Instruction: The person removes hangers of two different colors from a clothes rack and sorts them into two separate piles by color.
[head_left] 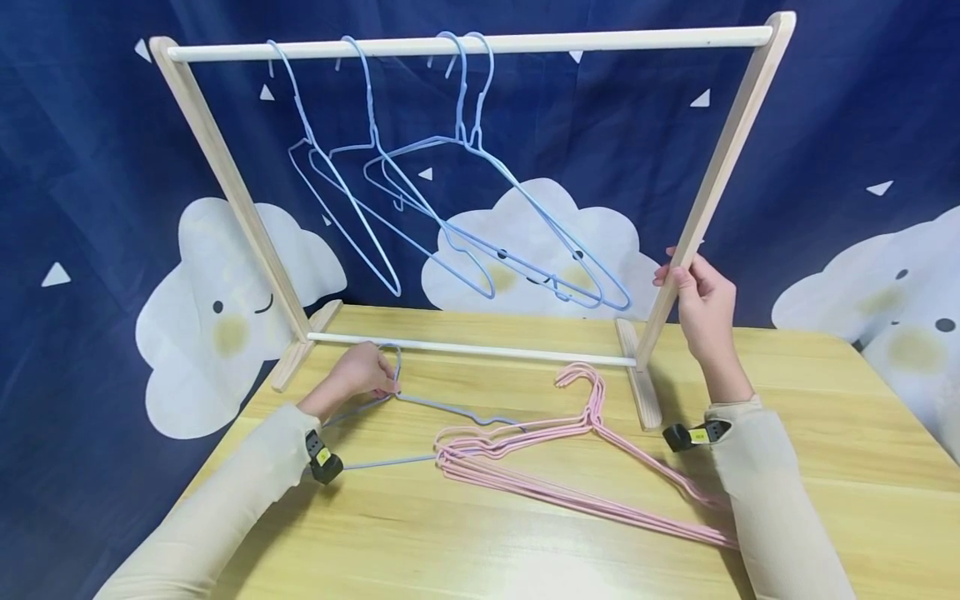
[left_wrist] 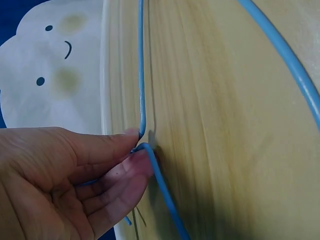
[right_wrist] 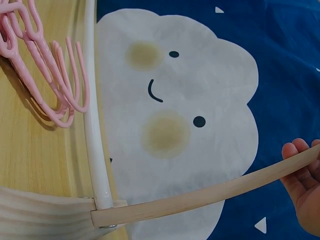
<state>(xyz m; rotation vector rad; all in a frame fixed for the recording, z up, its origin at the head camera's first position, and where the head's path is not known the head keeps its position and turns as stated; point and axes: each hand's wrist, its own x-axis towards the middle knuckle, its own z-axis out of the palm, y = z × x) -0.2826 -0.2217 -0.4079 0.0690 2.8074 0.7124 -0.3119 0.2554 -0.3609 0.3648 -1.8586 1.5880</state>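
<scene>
My left hand [head_left: 363, 371] pinches a blue wire hanger [head_left: 438, 406] at the neck below its hook, between thumb and fingers. In the left wrist view the same hand [left_wrist: 75, 175] grips the blue wire [left_wrist: 165, 192] close over the table. One end of this hanger reaches under a stack of pink hangers [head_left: 592, 417] lying on the wooden table. My right hand [head_left: 705, 304] holds the right upright [head_left: 708, 192] of a wooden rack, thumb in front and fingers behind. Several blue hangers [head_left: 367, 108] hang from the rack's top rail [head_left: 615, 40].
The rack's white lower bar [head_left: 480, 350] runs just above the table [head_left: 480, 525] near its back edge. Wooden feet [head_left: 641, 400] stand at both ends. Behind hangs a dark blue curtain [head_left: 67, 167] with cloud faces. The pink hangers reach under the right forearm.
</scene>
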